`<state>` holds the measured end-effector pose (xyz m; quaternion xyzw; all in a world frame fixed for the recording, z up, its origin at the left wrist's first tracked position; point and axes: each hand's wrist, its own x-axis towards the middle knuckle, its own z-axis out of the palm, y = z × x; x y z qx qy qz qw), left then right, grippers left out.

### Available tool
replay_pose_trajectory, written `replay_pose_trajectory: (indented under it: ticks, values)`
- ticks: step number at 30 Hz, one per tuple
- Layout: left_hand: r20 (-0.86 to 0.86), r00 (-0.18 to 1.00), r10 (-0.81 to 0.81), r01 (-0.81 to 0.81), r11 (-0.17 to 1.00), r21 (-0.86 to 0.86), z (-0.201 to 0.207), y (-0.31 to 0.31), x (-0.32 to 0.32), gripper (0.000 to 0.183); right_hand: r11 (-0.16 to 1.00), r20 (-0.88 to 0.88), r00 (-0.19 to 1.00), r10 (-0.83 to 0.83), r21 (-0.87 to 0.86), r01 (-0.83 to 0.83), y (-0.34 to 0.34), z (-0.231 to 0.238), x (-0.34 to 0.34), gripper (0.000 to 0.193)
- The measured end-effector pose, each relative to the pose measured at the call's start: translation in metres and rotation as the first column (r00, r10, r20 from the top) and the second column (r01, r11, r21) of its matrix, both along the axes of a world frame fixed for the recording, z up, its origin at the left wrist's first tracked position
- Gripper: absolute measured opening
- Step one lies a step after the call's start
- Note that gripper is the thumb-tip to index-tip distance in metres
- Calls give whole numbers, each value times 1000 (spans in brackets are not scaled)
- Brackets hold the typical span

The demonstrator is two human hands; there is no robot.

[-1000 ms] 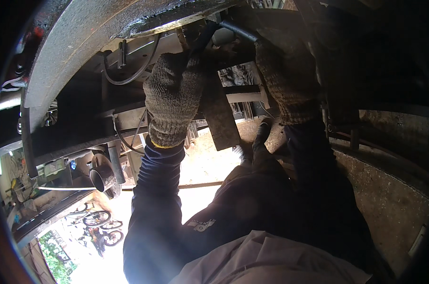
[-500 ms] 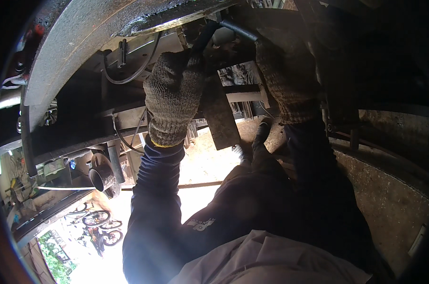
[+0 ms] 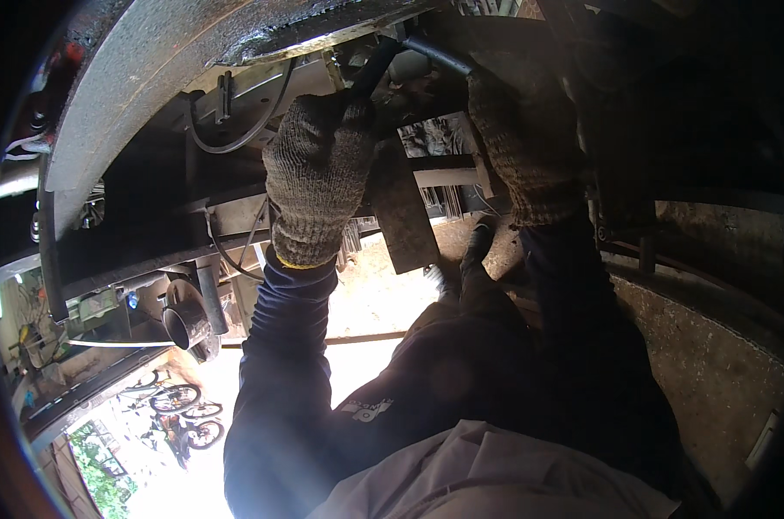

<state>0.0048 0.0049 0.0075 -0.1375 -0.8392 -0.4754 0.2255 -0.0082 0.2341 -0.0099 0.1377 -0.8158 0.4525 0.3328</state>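
Note:
My left hand (image 3: 317,173), in a grey knitted work glove, is closed round a dark bar (image 3: 377,65) that points up and slightly right. My right hand (image 3: 526,147), in a similar glove and deep shadow, is closed on the near end of a dark rod (image 3: 437,54). The bar and the rod meet at an angle just under the metal edge above. Whether they are one tool or two, I cannot tell. Behind them hangs a dark cylindrical part (image 3: 409,66). A flat dark plate (image 3: 403,216) hangs between my forearms.
Overhead at left curves a big grey metal rim (image 3: 141,78). A looped thin hose (image 3: 236,145) hangs below it. An open-ended pipe (image 3: 186,324) sticks out at lower left, with bicycles (image 3: 180,402) beyond. To the right stands a stained wall (image 3: 695,337).

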Motion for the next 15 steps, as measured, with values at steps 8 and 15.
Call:
replay_pose_trajectory:
  ticks: [8,15]
  values:
    - [-93,995,18,-20,999,-26,-1,3,-2,23,1000,-51,999,-13,-1,12,3,-7,-4,26]
    - [-63,998,17,-19,999,-37,1,3,-1,24,1000,-20,1000,13,4,-13,3,-3,-4,25]
